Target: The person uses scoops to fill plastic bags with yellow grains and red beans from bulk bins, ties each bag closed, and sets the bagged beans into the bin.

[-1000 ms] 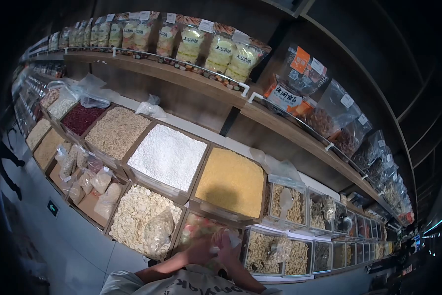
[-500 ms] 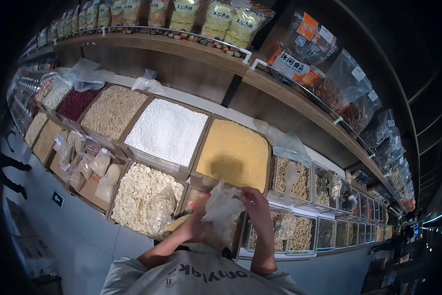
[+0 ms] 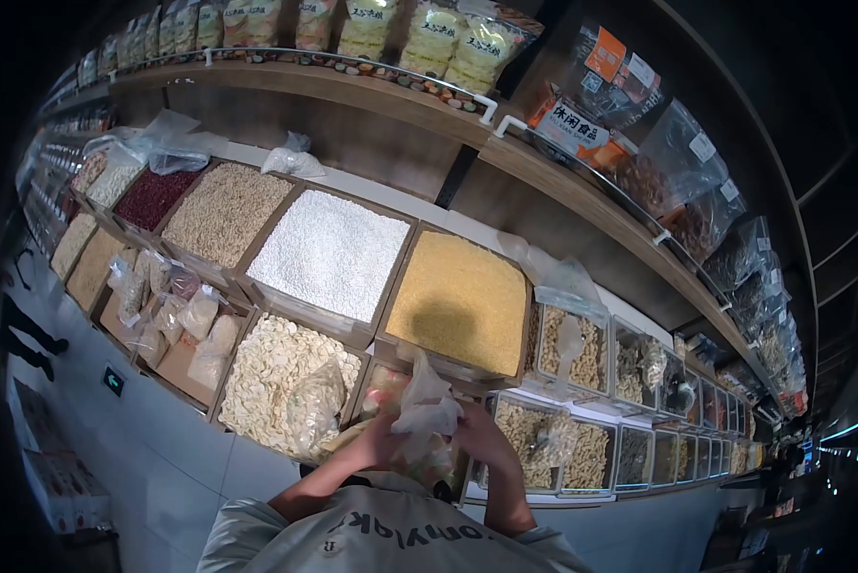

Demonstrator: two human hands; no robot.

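Observation:
A translucent plastic bag is bunched up between my two hands, low in the middle of the view. My left hand grips its left side, closed, with the fingers partly hidden. My right hand is closed on the gathered plastic at the right. Below the hands the lower part of the bag is dim, and what it contains cannot be made out. Just beyond the bag stands a bin of yellow grain with a head-shaped shadow on it. Left of my left hand is a bin of pale flat flakes with a filled clear bag lying on top.
Bins of white grain, tan grain and dark red beans run leftward. Small filled bags sit in a box at left. Clear tubs of peanuts stand at right. A wooden shelf with packaged goods overhangs the back.
My right hand has moved down and left, from the bag's upper right edge to its gathered middle, closer to my left hand. The view has shifted slightly.

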